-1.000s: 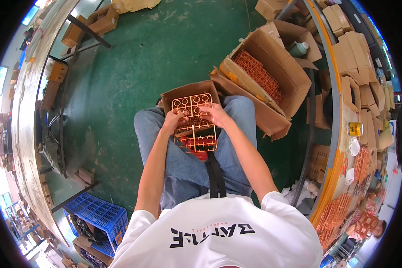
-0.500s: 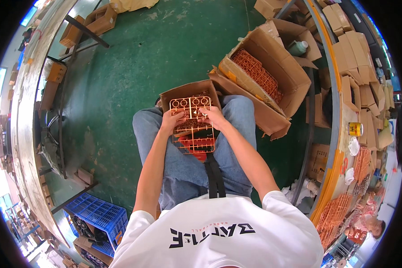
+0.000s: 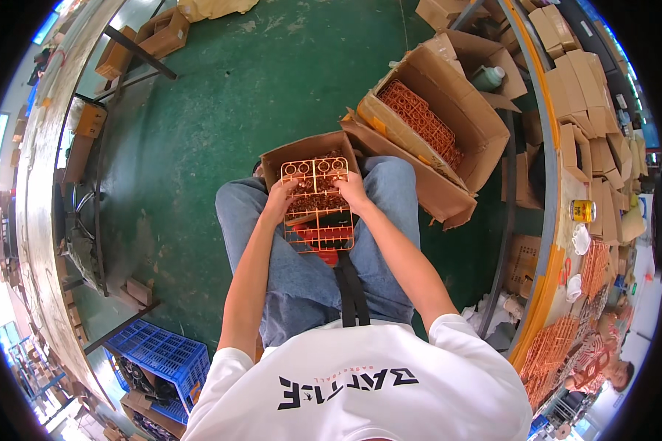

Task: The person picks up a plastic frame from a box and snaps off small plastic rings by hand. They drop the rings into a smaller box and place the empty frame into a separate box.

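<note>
An orange plastic grid frame (image 3: 318,206), with round rings along its top row and small parts in its cells, is being held flat over the lap, gripped at both side edges. Its far end is lying over a small open cardboard box (image 3: 301,151) resting on the knees.

A green floor (image 3: 272,95) carried a large open cardboard box (image 3: 485,125) of orange plastic frames (image 3: 423,121), a blue crate (image 3: 158,356), and small cartons (image 3: 162,33) near a dark stand leg.
</note>
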Available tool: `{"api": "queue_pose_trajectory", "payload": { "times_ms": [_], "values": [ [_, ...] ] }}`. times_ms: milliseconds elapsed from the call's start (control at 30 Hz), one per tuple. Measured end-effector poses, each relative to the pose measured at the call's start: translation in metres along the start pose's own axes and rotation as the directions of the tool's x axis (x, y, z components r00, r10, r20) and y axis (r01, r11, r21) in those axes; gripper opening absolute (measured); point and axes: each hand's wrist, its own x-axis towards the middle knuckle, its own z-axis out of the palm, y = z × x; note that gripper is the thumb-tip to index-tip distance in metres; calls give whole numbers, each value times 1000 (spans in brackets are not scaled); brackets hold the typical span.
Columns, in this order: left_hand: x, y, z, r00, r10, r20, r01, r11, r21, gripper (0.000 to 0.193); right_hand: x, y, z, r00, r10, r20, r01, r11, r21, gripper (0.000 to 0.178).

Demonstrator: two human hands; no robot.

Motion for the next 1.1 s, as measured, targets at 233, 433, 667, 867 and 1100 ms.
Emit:
{"api": "queue_pose_trajectory", "payload": {
  "times_ms": [233,433,667,867,1100],
  "values": [
    [-13,17,3,970,97,221,8,902,-431,27,-25,-49,4,997,73,25,-76,889,451,51],
    [5,-6,-18,990,98,104,-92,994,-64,23,-14,-35,-1,976,62,207,-132,930,344,19],
    [7,-4,-11,991,127,34,-127,992,-2,24,15,0,-3,998,-63,30,51,951,305,44],
    [-10,13,-14,984,148,97,-133,980,-149,41,-15,-54,-4,953,0,303,-210,723,659,30],
    [-18,29,-13,922,77,379,108,889,-444,41,-8,-40,-13,850,305,429,-517,634,575,11]
  ]
}}
